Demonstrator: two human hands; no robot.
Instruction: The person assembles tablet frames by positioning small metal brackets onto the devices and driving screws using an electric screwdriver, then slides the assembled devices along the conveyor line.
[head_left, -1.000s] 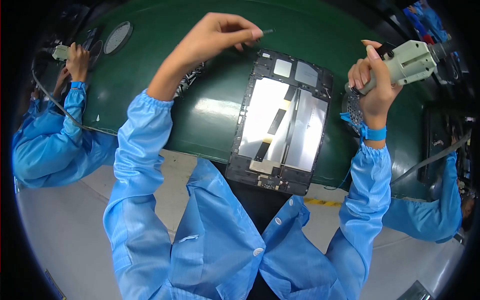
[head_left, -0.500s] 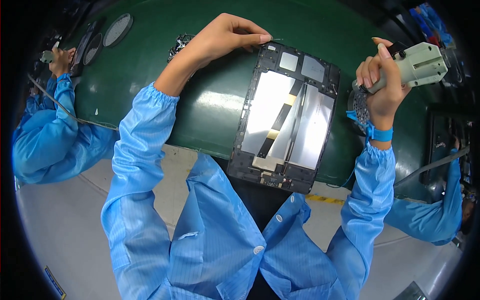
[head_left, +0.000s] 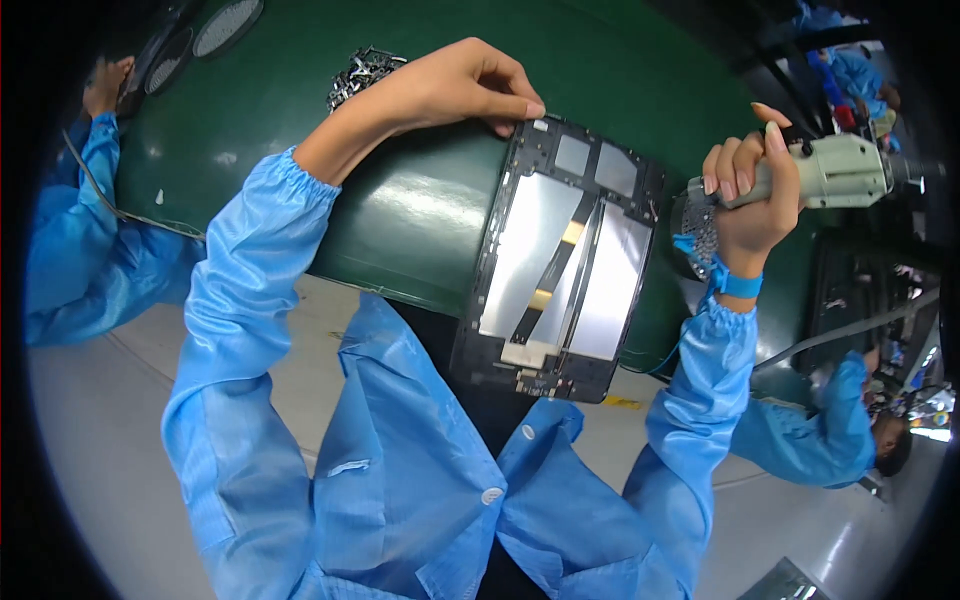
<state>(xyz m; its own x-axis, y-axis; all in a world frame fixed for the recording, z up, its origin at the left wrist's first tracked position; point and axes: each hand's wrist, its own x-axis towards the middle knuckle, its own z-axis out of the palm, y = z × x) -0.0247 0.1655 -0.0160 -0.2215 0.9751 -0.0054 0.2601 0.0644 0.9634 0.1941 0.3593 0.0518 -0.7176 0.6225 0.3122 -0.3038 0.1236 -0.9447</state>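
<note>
An opened tablet (head_left: 515, 255), with silver inner plates and a dark ribbon cable (head_left: 556, 262) with gold patches, lies tilted before me. Its lower end reaches past the green table's near edge. My left hand (head_left: 470, 85) pinches the tablet's far left corner between thumb and fingers; the fingertips' undersides are hidden. My right hand (head_left: 757, 190) is wrapped round a pale green electric screwdriver (head_left: 845, 172), raised to the right of the tablet and apart from it. A blue strap (head_left: 738, 282) circles my right wrist.
Beyond my left wrist lies a heap of small metal parts (head_left: 365, 72). A round dish of small pieces (head_left: 698, 238) sits beneath my right hand. Two round trays (head_left: 228, 27) stand far left on the green table (head_left: 400, 240). Co-workers in blue sleeves sit at both sides.
The view has shifted, so the tablet and both arms appear further left and the tablet a little lower. Both hands keep their grips.
</note>
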